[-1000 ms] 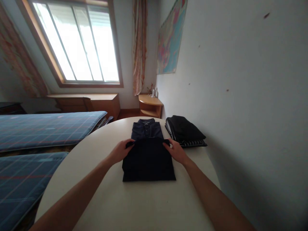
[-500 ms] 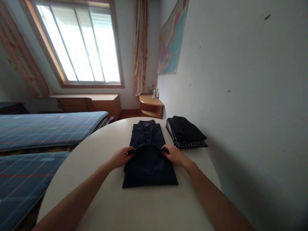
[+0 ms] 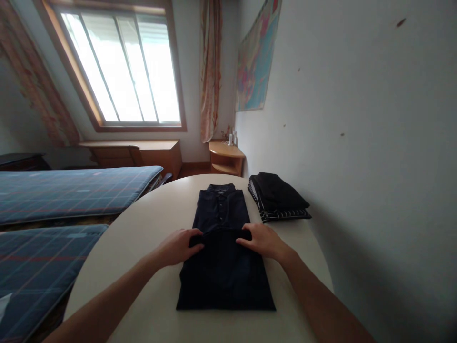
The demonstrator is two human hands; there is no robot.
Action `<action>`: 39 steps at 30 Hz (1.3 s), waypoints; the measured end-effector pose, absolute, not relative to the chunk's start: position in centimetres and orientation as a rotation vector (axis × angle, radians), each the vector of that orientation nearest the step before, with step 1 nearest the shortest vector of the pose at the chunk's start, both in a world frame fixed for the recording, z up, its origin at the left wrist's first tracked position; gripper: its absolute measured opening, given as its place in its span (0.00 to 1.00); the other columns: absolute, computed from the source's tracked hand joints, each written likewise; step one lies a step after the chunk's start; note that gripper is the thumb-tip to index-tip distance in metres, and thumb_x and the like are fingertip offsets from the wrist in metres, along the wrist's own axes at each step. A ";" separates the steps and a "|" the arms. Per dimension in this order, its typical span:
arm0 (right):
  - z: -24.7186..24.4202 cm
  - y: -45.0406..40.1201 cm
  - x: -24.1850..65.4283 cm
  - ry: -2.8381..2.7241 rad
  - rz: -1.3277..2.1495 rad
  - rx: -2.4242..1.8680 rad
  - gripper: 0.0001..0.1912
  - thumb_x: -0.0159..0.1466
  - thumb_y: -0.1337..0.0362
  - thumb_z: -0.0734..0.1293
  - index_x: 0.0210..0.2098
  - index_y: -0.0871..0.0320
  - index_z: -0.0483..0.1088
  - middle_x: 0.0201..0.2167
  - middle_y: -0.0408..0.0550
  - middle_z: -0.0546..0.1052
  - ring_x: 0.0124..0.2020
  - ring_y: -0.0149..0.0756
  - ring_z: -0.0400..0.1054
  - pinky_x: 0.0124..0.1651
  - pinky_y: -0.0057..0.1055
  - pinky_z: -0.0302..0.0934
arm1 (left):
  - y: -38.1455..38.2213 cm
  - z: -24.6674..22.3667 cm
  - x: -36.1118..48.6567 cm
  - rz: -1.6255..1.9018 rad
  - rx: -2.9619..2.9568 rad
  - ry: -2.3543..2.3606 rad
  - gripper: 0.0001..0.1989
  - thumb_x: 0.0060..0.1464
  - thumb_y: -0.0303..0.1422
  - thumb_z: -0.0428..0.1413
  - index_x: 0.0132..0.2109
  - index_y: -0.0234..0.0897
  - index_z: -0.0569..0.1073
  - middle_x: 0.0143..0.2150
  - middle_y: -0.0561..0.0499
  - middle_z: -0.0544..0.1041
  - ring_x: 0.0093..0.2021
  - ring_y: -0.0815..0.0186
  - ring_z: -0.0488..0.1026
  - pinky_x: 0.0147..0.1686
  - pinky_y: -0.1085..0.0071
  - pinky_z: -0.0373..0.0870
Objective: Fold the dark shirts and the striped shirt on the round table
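A dark navy shirt [image 3: 225, 276] lies folded lengthwise on the round cream table [image 3: 143, 214], its collar and buttons at the far end. Its lower part is doubled over toward the collar, with the fold's edge across the middle. My left hand [image 3: 182, 245] pinches this edge at its left corner between thumb and fingers. At the right corner, my right hand [image 3: 260, 240] grips the same edge in the same way. Both hands rest low over the shirt, a shirt's width apart.
A stack of folded black and striped clothes [image 3: 276, 193] sits at the table's right rear, near the white wall [image 3: 374, 190]. Beds with blue plaid mattresses [image 3: 82, 190] stand at the left. Behind are a desk [image 3: 160, 150] and a corner shelf [image 3: 226, 150].
The shirt has come nearer to me along the table, and both hands have moved nearer with it, still gripping the folded edge. The view has shifted slightly.
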State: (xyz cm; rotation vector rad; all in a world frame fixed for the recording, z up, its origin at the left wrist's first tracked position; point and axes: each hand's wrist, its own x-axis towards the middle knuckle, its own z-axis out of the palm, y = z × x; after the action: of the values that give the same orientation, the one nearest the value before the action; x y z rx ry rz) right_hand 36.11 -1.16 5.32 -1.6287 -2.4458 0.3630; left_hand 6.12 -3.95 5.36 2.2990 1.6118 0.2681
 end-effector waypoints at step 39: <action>6.7 4.7 34.6 -2.803 0.288 -1.550 0.16 0.60 0.58 0.69 0.45 0.57 0.77 0.44 0.55 0.80 0.46 0.46 0.74 0.45 0.32 0.62 | 2.4 7.1 8.9 -0.117 2.677 1.495 0.08 0.52 0.29 0.55 0.39 0.39 0.77 0.39 0.43 0.81 0.44 0.51 0.78 0.45 0.61 0.72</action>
State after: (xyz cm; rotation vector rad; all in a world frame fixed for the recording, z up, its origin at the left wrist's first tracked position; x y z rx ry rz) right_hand 34.61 4.67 6.68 -1.5499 -2.8028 0.2877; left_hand 8.94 2.44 7.11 2.6767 1.4951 -0.1168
